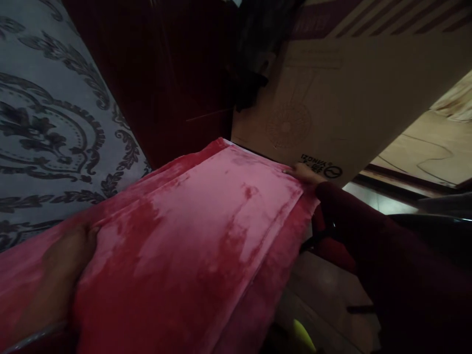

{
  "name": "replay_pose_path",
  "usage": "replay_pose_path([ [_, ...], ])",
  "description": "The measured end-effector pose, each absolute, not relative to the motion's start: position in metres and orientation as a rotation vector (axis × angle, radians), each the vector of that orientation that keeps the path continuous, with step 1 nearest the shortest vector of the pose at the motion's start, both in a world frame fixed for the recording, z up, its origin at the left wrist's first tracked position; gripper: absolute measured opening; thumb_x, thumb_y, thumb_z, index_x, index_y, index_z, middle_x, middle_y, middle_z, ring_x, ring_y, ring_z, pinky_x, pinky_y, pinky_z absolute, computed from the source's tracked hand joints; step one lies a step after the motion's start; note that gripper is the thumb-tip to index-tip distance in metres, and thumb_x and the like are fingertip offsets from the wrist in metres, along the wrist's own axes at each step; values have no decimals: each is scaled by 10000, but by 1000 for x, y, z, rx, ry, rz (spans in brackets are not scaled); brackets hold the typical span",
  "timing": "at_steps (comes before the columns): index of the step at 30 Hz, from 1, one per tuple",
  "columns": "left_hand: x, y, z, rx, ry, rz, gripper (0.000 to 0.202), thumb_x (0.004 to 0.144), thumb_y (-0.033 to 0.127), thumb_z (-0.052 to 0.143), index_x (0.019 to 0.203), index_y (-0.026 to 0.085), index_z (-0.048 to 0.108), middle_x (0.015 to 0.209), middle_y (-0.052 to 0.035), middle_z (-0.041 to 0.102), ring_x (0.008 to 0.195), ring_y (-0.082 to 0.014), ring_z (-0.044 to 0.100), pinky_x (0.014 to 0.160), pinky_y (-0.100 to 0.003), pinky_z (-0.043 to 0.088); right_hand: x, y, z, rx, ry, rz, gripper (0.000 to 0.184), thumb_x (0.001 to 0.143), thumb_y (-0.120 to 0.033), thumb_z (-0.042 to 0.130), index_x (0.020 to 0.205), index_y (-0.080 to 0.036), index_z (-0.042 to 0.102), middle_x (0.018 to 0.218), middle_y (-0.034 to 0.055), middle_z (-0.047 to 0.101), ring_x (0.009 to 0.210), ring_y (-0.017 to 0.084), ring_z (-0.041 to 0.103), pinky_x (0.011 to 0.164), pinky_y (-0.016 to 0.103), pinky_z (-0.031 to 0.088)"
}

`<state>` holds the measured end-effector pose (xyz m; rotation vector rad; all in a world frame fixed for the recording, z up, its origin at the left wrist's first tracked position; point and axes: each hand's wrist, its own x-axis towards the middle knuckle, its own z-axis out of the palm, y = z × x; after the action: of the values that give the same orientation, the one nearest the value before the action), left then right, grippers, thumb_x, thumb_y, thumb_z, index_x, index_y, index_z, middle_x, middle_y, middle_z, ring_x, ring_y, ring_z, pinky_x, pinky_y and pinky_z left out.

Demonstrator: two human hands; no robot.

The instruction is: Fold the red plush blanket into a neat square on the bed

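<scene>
A folded red velvet cloth (199, 231) lies across a raised surface in front of me, its plush face catching the light. My left hand (61, 268) lies flat on the cloth's near left part, fingers stretched out and blurred. My right hand (304, 173), in a dark red sleeve, reaches to the cloth's far right corner and pinches its edge there.
A large brown cardboard box (332, 98) stands just behind the cloth's far end. A dark red wooden cabinet (165, 73) rises at the back. Grey wallpaper with dark ornaments (47, 123) fills the left. Tiled floor (328, 290) shows at lower right.
</scene>
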<state>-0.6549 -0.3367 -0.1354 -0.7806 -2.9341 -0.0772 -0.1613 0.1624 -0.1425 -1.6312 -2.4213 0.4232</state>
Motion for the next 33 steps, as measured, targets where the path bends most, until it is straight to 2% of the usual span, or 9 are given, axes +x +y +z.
replay_pose_path([
  [4, -654, -336, -131, -775, -3013, -36, 693, 1036, 493, 170, 1415, 136, 626, 1330, -208, 701, 1171, -386, 677, 946, -524, 561, -168, 165, -152, -1707, -2436, 301, 521, 1029, -527, 537, 1158, -79, 770, 1155, 238, 740, 1093, 318, 698, 899, 348, 509],
  [9, -652, -336, -127, -768, -3018, -20, 712, 1025, 494, 151, 1406, 127, 629, 1317, -212, 704, 1150, -394, 686, 920, -518, 569, -162, 161, -147, -1732, -2496, 269, 544, 1076, -495, 424, 1181, -81, 760, 1162, 230, 743, 1073, 294, 711, 893, 329, 513],
  [12, -653, -337, -129, -777, -2994, 0, 710, 1018, 508, 160, 1381, 132, 641, 1245, -203, 733, 1111, -389, 699, 898, -511, 574, -163, 150, -140, -1747, -2484, 202, 572, 1083, -473, 361, 1251, -62, 721, 1226, 257, 715, 1143, 324, 682, 952, 376, 509],
  [15, -654, -338, -130, -808, -2994, -1, 706, 1015, 480, 153, 1358, 107, 645, 1212, -213, 741, 1097, -386, 701, 890, -500, 574, -177, 132, -139, -1582, -2480, 8, 601, 1071, -479, 343, 1468, -90, 574, 1473, 259, 576, 1377, 390, 520, 1110, 517, 425],
  [17, -654, -339, -129, -830, -2999, -7, 731, 1015, 475, 120, 1335, 90, 653, 1244, -225, 728, 1114, -385, 698, 910, -494, 569, -191, 119, -142, -1306, -2590, -103, 637, 1064, -514, 342, 1592, -172, 442, 1638, 189, 415, 1511, 387, 354, 1201, 586, 313],
  [20, -654, -339, -128, -846, -2987, -30, 743, 1016, 482, 98, 1265, 94, 681, 1239, -220, 729, 1137, -376, 697, 939, -486, 563, -210, 106, -153, -1098, -2814, -13, 666, 1072, -559, 293, 1668, -261, 300, 1734, 86, 239, 1593, 322, 200, 1261, 583, 207],
  [22, -654, -339, -127, -842, -2991, -39, 730, 1022, 480, 100, 1227, 104, 691, 1225, -213, 735, 1145, -369, 698, 949, -482, 560, -216, 103, -160, -1146, -2864, 90, 678, 1077, -575, 257, 1683, -271, 252, 1748, 67, 178, 1607, 299, 158, 1267, 573, 196],
  [29, -630, -341, -120, -765, -2918, 10, 543, 1039, 341, 243, 1213, 74, 683, 1255, -230, 719, 1163, -347, 692, 929, -421, 549, -212, 104, -168, -1121, -2850, 121, 640, 1090, -514, 287, 1673, -249, 286, 1731, 104, 232, 1594, 306, 204, 1258, 557, 214],
  [33, -615, -342, -107, -771, -2955, -14, 468, 1044, 291, 302, 1215, 73, 680, 1270, -241, 713, 1222, -343, 668, 985, -413, 520, -222, 100, -157, -1212, -2836, 89, 583, 1042, -453, 380, 1592, -273, 449, 1653, 150, 404, 1491, 372, 417, 1149, 662, 375],
])
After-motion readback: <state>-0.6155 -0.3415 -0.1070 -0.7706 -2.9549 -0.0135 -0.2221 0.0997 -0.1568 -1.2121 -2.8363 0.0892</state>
